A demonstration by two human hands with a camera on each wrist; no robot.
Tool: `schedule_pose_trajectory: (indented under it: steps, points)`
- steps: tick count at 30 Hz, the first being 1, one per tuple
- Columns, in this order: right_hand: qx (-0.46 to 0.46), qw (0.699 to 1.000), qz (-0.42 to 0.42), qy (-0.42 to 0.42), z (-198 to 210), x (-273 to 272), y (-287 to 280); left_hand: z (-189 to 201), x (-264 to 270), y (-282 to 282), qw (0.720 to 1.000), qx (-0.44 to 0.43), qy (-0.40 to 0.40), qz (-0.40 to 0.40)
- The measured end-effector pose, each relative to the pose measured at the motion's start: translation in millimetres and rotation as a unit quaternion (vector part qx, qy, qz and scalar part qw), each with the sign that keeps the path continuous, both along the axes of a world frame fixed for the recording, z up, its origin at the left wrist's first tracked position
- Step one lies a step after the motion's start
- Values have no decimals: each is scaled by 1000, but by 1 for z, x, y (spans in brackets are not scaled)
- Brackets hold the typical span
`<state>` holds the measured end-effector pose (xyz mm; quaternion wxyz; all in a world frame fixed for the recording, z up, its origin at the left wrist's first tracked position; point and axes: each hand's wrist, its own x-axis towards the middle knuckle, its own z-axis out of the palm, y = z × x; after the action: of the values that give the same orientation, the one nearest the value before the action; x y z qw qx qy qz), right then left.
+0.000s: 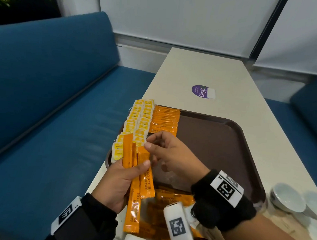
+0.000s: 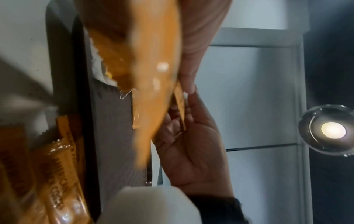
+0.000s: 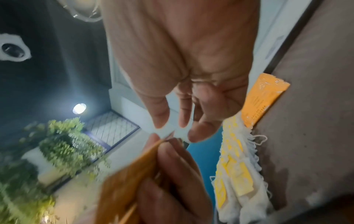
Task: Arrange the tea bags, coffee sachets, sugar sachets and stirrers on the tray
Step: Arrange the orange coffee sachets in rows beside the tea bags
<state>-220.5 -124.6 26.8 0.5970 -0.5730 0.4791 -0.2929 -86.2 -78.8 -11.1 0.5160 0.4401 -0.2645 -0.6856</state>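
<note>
My left hand grips a fan of several orange coffee sachets above the near left corner of the brown tray. My right hand hovers at their top ends, fingers relaxed and spread, holding nothing; its fingertips sit just above the sachet edge. Yellow and white tea bags lie in two rows along the tray's left side. A stack of coffee sachets lies beside them at the far left corner. The left wrist view shows the held sachets blurred and close.
More loose coffee sachets lie at the tray's near edge, partly hidden by my right wrist. White cups stand on the table to the right. A purple sticker is beyond the tray. A blue bench runs along the left.
</note>
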Motion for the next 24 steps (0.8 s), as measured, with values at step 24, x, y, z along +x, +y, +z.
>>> schedule_pose_trajectory:
  steps: [24]
  points:
    - [95,951,-183,232,-48,-41,-112,-12,18,-9,994,15,-72,76]
